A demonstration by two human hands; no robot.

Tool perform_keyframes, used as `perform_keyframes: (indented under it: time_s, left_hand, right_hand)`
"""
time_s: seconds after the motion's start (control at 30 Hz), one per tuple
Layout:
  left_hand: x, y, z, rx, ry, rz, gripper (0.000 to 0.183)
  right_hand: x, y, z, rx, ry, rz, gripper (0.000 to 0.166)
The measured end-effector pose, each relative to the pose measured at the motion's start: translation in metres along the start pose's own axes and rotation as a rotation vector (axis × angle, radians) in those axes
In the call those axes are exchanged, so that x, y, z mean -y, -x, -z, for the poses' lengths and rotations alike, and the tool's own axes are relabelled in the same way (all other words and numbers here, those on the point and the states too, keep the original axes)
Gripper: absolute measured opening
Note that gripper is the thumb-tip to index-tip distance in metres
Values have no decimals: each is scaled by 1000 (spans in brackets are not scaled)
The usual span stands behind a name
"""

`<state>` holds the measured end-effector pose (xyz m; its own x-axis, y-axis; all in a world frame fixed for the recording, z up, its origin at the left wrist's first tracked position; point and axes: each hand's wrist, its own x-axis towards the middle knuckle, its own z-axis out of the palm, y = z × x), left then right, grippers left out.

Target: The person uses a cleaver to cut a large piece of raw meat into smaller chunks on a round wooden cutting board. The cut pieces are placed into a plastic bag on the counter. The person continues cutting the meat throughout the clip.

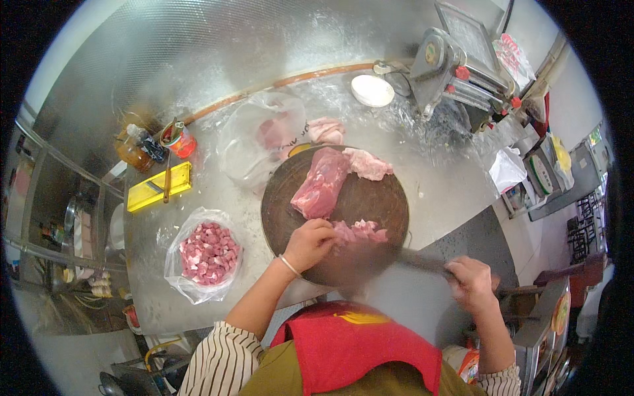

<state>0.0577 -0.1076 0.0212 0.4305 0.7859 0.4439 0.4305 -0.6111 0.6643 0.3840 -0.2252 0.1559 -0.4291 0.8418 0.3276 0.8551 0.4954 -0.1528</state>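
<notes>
My right hand (470,281) grips the handle of a cleaver (423,261). Its blade is motion-blurred over the near part of a round wooden chopping board (282,198). On that board, the bent fingers of my left hand (311,243) hold the left end of a small row of cut raw meat (364,231). Beyond the row lies a large piece of raw meat (324,180), and a paler, fatty piece (367,164) touches its upper right side. To the left, an open clear plastic bag (174,277) holds diced raw meat (210,253).
Behind the board are another plastic bag (242,143) with meat inside and a pale folded piece (327,130). A yellow slicer (158,187) and red can (182,142) stand left. A white bowl (372,91) and a metal roller machine (460,69) stand at the back right.
</notes>
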Motion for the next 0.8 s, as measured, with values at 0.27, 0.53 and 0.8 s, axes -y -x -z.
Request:
perform_keyframes:
  time_s: [0.27, 0.53, 0.8]
  left_hand:
    - [-15, 29, -22, -181, -45, 125, 39]
    - [-40, 10, -39, -219, -167, 184, 74]
    - [-48, 37, -7, -393, -141, 259, 57]
  right_hand:
    - [-5, 64, -79, 55, -1206, -1303, 13]
    - [57, 1, -102, 346, -1107, -1148, 13]
    - [112, -27, -115, 488, -983, -847, 5]
